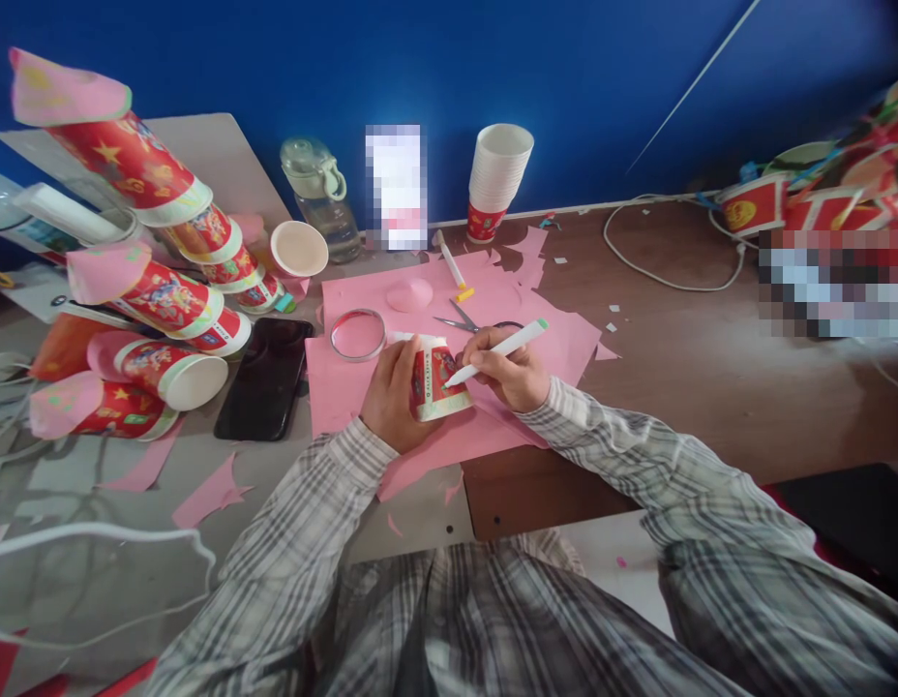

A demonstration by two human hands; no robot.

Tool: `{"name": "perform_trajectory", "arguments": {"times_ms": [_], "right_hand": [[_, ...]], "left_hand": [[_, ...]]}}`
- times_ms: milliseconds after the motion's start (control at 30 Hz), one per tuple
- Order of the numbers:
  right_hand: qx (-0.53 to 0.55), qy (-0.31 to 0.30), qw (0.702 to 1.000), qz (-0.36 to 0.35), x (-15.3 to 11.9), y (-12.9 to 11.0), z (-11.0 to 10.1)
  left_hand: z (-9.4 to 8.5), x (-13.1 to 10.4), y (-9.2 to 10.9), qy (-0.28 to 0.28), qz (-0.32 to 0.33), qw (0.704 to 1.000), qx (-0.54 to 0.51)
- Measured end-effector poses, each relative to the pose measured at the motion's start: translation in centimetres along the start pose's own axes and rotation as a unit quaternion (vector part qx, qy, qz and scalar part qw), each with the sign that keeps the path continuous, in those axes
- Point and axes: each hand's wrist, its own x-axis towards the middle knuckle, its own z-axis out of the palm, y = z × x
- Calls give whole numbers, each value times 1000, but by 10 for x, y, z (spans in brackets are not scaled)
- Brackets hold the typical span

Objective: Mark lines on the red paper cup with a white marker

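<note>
A red and white paper cup (441,379) lies tilted over the pink paper (565,348), with my left hand (395,392) wrapped round its left side. My right hand (513,370) grips a white marker (507,348) with a green end, and its tip meets the cup's printed side. Just beyond my hands lie scissors (460,318), partly hidden by the right hand. A roll of tape (357,335) rests by my left hand. Farther back on the paper are a pink paper cone (409,294) and a second white marker (453,263) with a yellow cap.
Several decorated cup rockets (177,315) stand and lie at the left beside a black phone (264,379). A water bottle (319,198), a lit screen (397,184) and a cup stack (498,179) line the blue wall. A white cable (667,281) and red cups (754,205) sit at right.
</note>
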Motion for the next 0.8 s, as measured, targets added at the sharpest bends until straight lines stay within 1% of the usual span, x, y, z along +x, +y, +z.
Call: {"name": "perform_trajectory", "arguments": {"times_ms": [367, 500, 800], "right_hand": [[16, -11, 1000, 1, 0, 2, -2], [-10, -10, 1000, 1, -1, 1, -2], [-8, -26, 1000, -4, -2, 2, -3]], "left_hand": [[-1, 2, 2, 5, -2, 1000, 5], [-1, 1, 1, 1, -4, 1000, 1], [0, 1, 1, 1, -5, 1000, 2]]}}
